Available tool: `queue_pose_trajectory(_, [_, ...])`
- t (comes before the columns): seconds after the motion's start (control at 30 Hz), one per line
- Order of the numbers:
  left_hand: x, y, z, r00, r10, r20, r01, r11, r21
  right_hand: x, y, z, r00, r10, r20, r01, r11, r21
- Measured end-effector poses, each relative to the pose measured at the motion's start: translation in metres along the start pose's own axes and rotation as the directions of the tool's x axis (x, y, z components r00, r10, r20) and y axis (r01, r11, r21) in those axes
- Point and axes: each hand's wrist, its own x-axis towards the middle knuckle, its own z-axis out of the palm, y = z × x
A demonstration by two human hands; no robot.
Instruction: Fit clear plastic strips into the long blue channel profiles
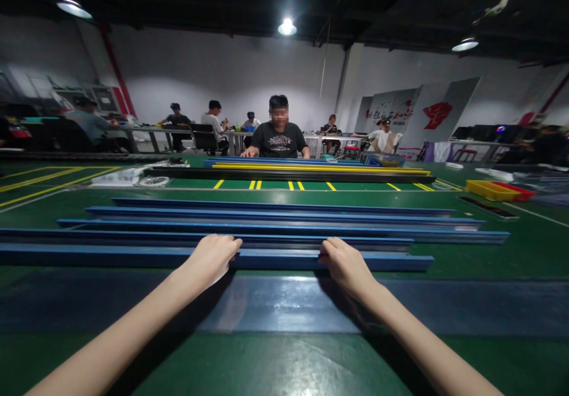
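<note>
My left hand is closed, its fingers curled over a long blue channel strip that runs left to right across the table. To the right, my right hand grips the same strip with bent fingers, nearer its right end. The fingertips of both hands are partly hidden behind the strip's walls. Just beyond it lie several more long blue strips, roughly parallel. On my side, a wide, flat, shiny bluish clear sheet stretches across the table beneath my wrists.
Farther back on the green table lie a black strip and a yellow strip. A yellow bin and a red bin stand at the right. Across the table sits a co-worker; several people work behind.
</note>
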Motion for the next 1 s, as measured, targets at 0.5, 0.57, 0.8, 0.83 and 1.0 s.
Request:
queue_pose_trajectory(0.5, [0.045,0.072,-0.009,0.973,0.172,-0.155,-0.207,0.947,-0.247,0.023,-0.008,-0.003,0.989,-0.141,0.045,0.138,0.988,0.073])
queue_pose_trajectory(0.57, [0.047,0.076,-0.006,0.975,0.167,-0.148,-0.200,0.947,-0.252,0.026,-0.005,-0.005,0.983,-0.172,0.066,0.165,0.982,0.096])
queue_pose_trajectory(0.8, [0.044,0.080,0.004,0.970,0.126,-0.207,-0.181,0.945,-0.271,0.029,-0.002,-0.006,0.981,-0.180,0.067,0.169,0.976,0.139])
queue_pose_trajectory(0.83, [0.043,0.081,0.006,0.967,0.124,-0.224,-0.182,0.948,-0.263,0.030,-0.001,-0.006,0.981,-0.180,0.065,0.169,0.974,0.148])
queue_pose_trajectory(1.0, [0.039,0.086,0.015,0.940,0.122,-0.318,-0.190,0.963,-0.191,0.030,0.003,-0.002,0.980,-0.191,0.054,0.176,0.962,0.210])
